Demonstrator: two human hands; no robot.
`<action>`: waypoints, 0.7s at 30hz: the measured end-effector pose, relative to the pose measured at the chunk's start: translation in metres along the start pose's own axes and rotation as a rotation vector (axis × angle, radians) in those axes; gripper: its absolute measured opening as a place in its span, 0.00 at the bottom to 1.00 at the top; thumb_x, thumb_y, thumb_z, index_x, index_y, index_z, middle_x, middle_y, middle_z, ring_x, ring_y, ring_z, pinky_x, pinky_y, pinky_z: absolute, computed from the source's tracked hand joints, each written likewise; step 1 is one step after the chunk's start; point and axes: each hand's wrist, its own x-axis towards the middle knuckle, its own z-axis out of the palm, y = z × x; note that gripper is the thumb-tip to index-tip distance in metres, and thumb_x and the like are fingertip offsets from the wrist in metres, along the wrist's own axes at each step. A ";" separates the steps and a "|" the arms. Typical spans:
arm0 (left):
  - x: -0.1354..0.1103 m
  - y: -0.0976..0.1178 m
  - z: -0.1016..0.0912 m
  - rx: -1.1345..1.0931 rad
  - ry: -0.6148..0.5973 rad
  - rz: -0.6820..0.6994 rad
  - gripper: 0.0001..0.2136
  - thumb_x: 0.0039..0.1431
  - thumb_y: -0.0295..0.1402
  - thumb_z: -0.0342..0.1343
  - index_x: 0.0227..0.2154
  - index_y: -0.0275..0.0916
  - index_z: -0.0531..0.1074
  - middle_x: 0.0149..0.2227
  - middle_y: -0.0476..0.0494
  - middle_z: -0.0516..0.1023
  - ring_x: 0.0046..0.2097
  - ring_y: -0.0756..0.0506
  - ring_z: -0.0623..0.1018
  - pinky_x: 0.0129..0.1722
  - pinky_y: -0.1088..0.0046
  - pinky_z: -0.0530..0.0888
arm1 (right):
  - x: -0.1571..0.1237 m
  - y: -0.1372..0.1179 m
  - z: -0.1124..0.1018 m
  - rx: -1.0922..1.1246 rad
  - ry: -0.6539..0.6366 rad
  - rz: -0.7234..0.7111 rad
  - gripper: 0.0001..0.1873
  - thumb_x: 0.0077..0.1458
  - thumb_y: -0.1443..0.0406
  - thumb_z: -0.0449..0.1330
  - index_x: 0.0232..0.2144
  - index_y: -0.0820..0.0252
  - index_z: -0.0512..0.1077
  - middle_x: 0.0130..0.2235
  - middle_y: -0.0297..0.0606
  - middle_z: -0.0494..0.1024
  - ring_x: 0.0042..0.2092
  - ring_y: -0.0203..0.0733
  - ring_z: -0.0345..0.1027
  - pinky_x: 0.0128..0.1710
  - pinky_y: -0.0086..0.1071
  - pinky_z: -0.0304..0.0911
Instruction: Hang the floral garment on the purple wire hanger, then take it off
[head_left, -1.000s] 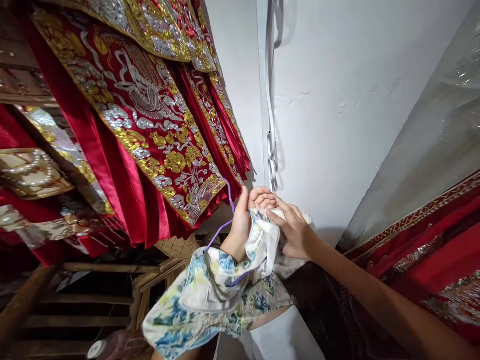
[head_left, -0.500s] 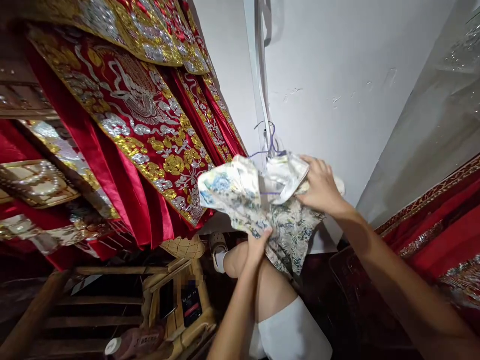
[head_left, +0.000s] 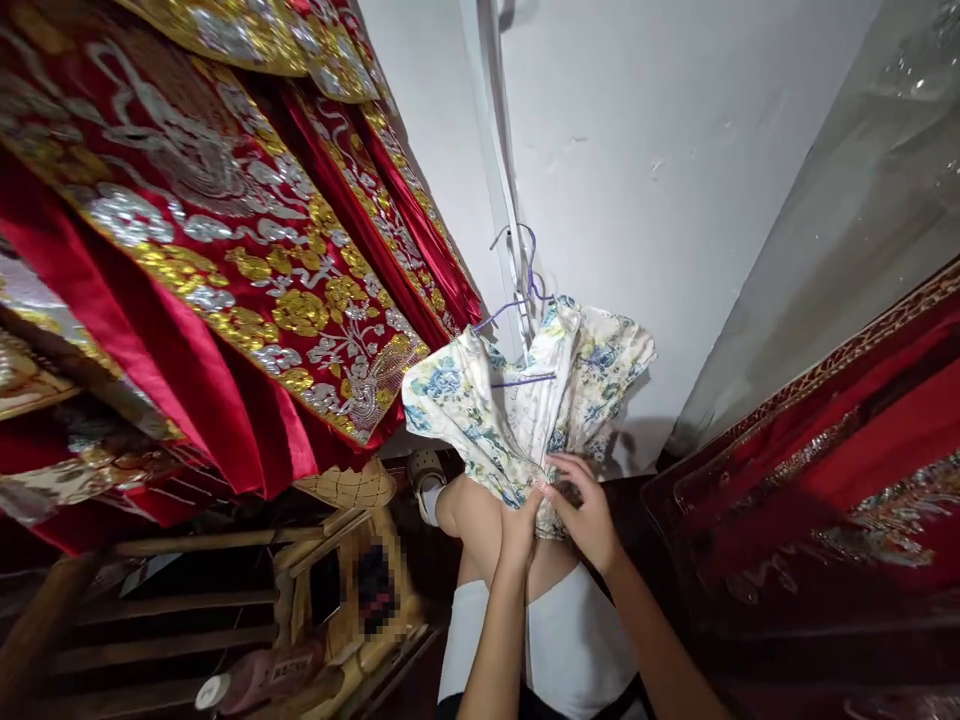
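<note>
A short-sleeved white top with a blue floral print (head_left: 450, 390) hangs in front of my knees on a purple wire hanger (head_left: 499, 312). Its V-shaped neck opening faces me, and the hanger's lower bar crosses it. My left hand (head_left: 519, 530) is closed on the front of the top, at the bottom of the V. Right beside it, my right hand (head_left: 589, 515) pinches the other front edge, fingertips nearly meeting those of the left. Whether a fastener sits between the fingers is too small to tell.
Red embroidered gowns (head_left: 300, 310) hang close on the left. A white pole (head_left: 491, 130) stands behind the hanger against the pale wall (head_left: 637, 200). Lower left are a bamboo chair (head_left: 202, 545) and a bottle (head_left: 255, 680). More red cloth (head_left: 862, 440) lies at the right.
My right hand has come down from the top's right shoulder to the front edge beside my left hand. The right collar side, folded over before, now lies spread out.
</note>
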 end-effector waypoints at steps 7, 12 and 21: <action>-0.008 -0.011 -0.004 0.046 0.022 0.061 0.40 0.44 0.48 0.73 0.61 0.41 0.70 0.62 0.34 0.75 0.70 0.32 0.66 0.69 0.55 0.63 | 0.002 0.014 -0.003 0.071 0.038 0.218 0.19 0.60 0.51 0.61 0.26 0.55 0.62 0.24 0.27 0.60 0.28 0.36 0.56 0.30 0.30 0.57; -0.012 -0.005 -0.001 0.067 0.002 0.085 0.38 0.47 0.48 0.72 0.59 0.41 0.70 0.60 0.35 0.76 0.69 0.32 0.66 0.70 0.54 0.62 | 0.002 0.007 -0.015 0.190 -0.053 0.258 0.27 0.60 0.44 0.59 0.21 0.56 0.62 0.22 0.29 0.60 0.27 0.37 0.54 0.28 0.30 0.54; -0.030 -0.023 0.014 0.408 0.280 0.491 0.32 0.57 0.49 0.63 0.60 0.41 0.63 0.66 0.28 0.62 0.70 0.31 0.61 0.70 0.54 0.56 | 0.007 -0.017 -0.015 0.388 0.064 0.512 0.24 0.48 0.45 0.64 0.18 0.57 0.67 0.18 0.28 0.60 0.21 0.33 0.51 0.21 0.29 0.48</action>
